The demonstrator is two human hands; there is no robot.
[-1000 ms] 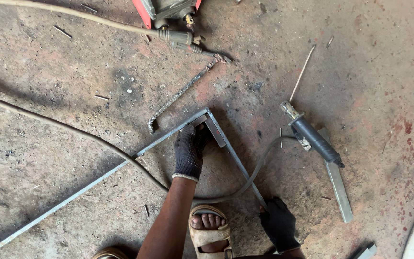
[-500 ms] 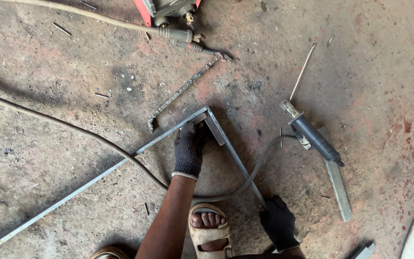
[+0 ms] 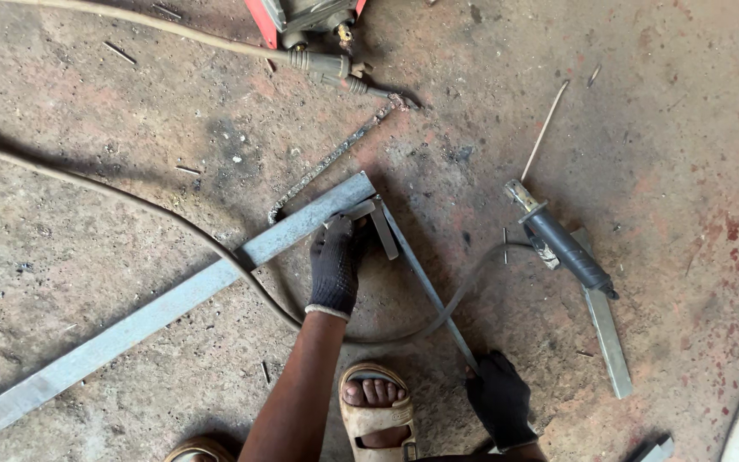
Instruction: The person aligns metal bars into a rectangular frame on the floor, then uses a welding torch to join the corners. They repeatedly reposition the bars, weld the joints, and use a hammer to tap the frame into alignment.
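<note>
The small square (image 3: 375,224) is sitting at the corner where the long flat bar (image 3: 164,310) and the thin bar (image 3: 425,282) are meeting, mid-floor, just beyond the sandalled foot (image 3: 375,409). The left hand (image 3: 335,263), gloved, is pressing down at that corner w/ fingers curled over the square and the flat bar's end; looks like holding it in place, not lifting. The right hand (image 3: 501,398), also gloved, is gripping the near end of the thin bar, closed round it.

Right of the joint, an electrode holder (image 3: 566,250) w/ a welding rod (image 3: 544,130) is lying on the floor (image 3: 87,197), partly over a short flat strip (image 3: 606,336); its cable (image 3: 464,295) is running under the thin bar. A rough scrap strip (image 3: 335,154) is lying further off, pointing at the red welder (image 3: 305,13).

Risks, as I judge: the thin bar is resting over the cable, so the angle could be drifting; the foot is sitting close to the joint; the rod's bare tip is lying near loose metal.

The welder is cut off at the far edge. The square's exact shape is half hidden by the fingers. Whether the bars are actually touching: can't tell.
</note>
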